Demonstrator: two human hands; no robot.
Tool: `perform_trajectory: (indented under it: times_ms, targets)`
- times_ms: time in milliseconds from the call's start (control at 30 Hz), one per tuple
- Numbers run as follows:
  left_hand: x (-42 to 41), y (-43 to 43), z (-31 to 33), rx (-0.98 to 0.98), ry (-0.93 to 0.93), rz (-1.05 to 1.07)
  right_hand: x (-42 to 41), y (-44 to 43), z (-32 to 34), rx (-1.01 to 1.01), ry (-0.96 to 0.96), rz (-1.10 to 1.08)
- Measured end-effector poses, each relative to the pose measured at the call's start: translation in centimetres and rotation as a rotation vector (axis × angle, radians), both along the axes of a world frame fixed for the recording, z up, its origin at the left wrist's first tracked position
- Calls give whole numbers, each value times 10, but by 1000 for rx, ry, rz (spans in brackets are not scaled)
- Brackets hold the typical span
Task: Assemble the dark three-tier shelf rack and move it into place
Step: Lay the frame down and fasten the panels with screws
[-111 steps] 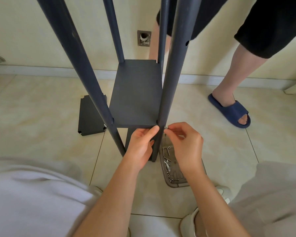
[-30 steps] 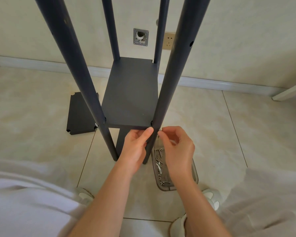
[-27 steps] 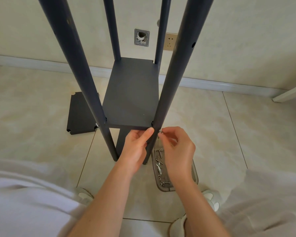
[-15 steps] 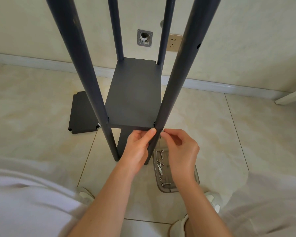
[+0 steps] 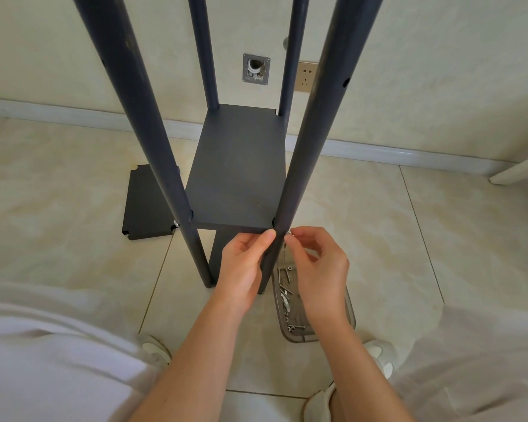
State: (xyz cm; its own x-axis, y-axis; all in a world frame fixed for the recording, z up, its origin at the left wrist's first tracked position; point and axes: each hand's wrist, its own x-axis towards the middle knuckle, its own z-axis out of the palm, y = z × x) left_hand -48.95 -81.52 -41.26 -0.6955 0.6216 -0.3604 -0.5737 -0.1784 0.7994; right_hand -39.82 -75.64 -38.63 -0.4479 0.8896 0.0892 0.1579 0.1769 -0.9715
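The dark rack stands on the tiled floor with its four round posts rising out of view; one dark shelf board [image 5: 238, 169] is fixed between them near the bottom. My left hand [image 5: 244, 263] grips the near right post [image 5: 311, 141] just under the shelf's front corner, thumb against the shelf edge. My right hand [image 5: 317, 266] pinches a small silver screw [image 5: 289, 233] at the right side of that same post, level with the shelf. A second screw head [image 5: 176, 223] shows on the near left post [image 5: 153, 141].
A loose dark shelf board [image 5: 147, 205] lies flat on the floor left of the rack. A clear plastic tray [image 5: 346, 312] with several screws sits on the floor under my right hand. A wall, baseboard and socket [image 5: 306, 77] stand behind the rack. My white shoes flank the tray.
The other person's legs seen earlier behind the rack are gone. My hands stay at the near right post's joint; the right fingers have kept working the screw with little shift.
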Motion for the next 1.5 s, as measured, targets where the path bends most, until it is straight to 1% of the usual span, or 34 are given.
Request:
perform_trajectory:
  times_ms: [267,500,667,833,900,1000,1233,1500]
  targets:
    - [4,2,3,-52,19,-10,1,0,-2,39,-44,9]
    - [4,3,7,-14,-47,-12,1,1,-1,72,-63,-9]
    - [4,3,7,-31,-35,-25,1,0,-3,94,-78,-17]
    - [3,3,6,-57,-20,-38,2,0,-7,196,-140,-23]
    - [3,2,5,-65,-23,-43,2,0,-7,202,-142,-32]
    - [3,1,6,-66,-31,-44,1,-1,-4,158,-115,-42]
    - [3,-1,7,-61,-26,-68,-1,1,-1,-27,-41,-45]
    - [4,-2,8,-108,26,-101,-1,7,-1,-133,-4,-38]
